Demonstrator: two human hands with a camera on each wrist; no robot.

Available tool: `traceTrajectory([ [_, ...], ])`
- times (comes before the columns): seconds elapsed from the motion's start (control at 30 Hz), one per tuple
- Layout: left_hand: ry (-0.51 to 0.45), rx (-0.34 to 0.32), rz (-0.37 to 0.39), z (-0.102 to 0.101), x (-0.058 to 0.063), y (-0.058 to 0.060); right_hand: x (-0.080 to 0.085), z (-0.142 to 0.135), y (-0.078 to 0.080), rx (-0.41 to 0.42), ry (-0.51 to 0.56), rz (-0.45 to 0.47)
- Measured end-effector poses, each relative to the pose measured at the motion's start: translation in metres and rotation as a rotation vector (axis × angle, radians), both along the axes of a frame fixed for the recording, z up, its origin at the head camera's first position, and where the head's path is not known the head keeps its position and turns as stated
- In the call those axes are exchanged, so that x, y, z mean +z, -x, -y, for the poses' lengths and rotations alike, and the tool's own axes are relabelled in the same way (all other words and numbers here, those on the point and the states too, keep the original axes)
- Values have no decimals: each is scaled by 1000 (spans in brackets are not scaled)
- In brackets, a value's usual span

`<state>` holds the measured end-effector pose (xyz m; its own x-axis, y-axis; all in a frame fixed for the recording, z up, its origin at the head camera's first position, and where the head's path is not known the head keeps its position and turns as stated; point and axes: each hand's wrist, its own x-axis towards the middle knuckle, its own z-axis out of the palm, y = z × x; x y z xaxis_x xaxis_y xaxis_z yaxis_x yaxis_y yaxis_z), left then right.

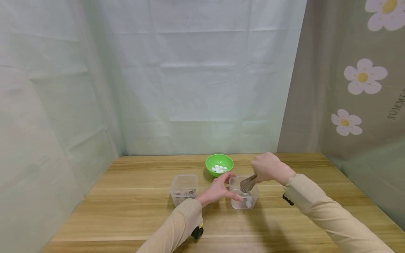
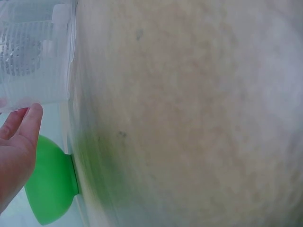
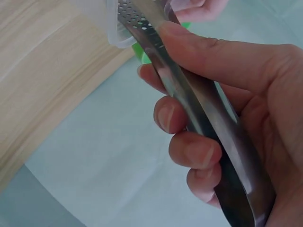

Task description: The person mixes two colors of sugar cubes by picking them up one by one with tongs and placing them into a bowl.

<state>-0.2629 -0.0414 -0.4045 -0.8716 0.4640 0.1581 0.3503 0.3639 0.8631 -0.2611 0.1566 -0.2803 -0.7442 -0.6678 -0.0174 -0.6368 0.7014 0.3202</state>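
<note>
around tongs, right hand curled

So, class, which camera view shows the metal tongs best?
The right wrist view: close up, it shows both halves of the tongs in the right hand, the tips cropped. The head view shows mainly their broad end; the left wrist view, only that perforated end through the clear container.

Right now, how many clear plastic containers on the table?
2: the left container, beside the left sleeve; the right container, touched by the left hand. No others visible.
</note>
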Motion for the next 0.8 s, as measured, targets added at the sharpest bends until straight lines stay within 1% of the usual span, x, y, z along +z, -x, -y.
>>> traceTrajectory([
  [0.17,13,10,8,0,1,0,1,-10,2,15,93,73],
  [0.33,16,6,4,0,1,0,-2,-18,3,13,170,139],
  [0.53,10,6,7,0,1,-1,-5,-27,6,14,211,165],
  [0.8,14,12,8,-1,2,-2,-9,-41,8,9,284,238],
])
